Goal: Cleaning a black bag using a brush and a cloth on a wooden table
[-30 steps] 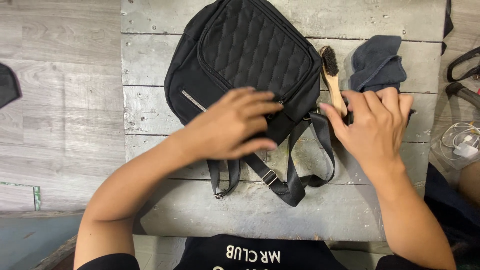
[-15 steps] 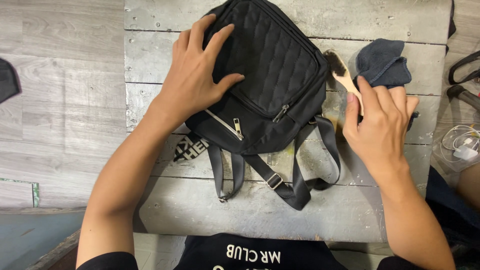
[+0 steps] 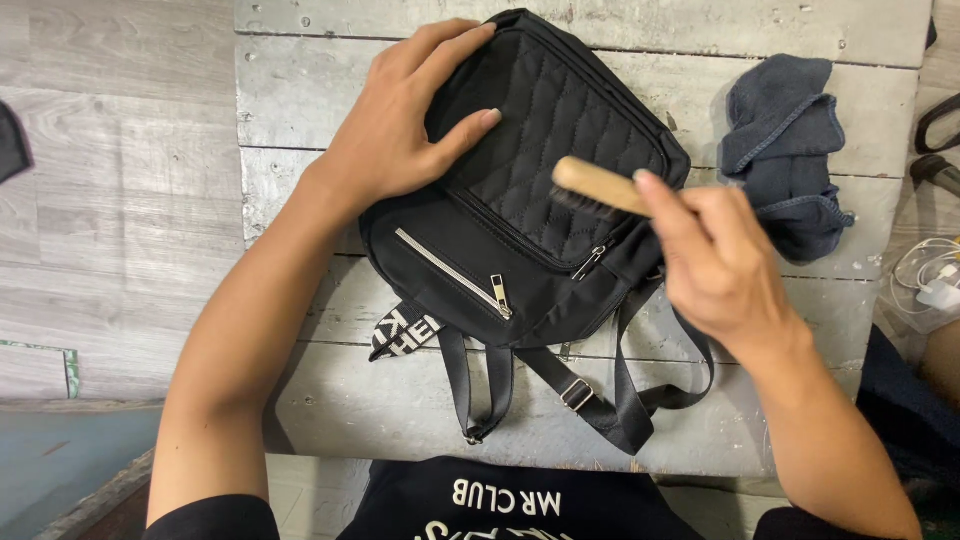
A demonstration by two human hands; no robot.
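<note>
A black quilted backpack (image 3: pixel 520 200) lies on a grey wooden table (image 3: pixel 300 110), straps trailing toward me. My left hand (image 3: pixel 405 120) rests flat on the bag's upper left corner, fingers spread over the quilted panel. My right hand (image 3: pixel 715 255) grips a wooden-handled brush (image 3: pixel 592 186), whose bristles touch the quilted pocket near its right side. Two silver zippers show on the bag's front.
A crumpled dark grey cloth (image 3: pixel 785 150) lies on the table right of the bag. White cables (image 3: pixel 930 280) and a black strap (image 3: pixel 938 120) sit off the table's right edge. Grey plank floor (image 3: pixel 110 200) runs along the left.
My right hand picked the brush up from beside the cloth and brought it left onto the bag. My left hand moved from the bag's lower front to its upper left corner.
</note>
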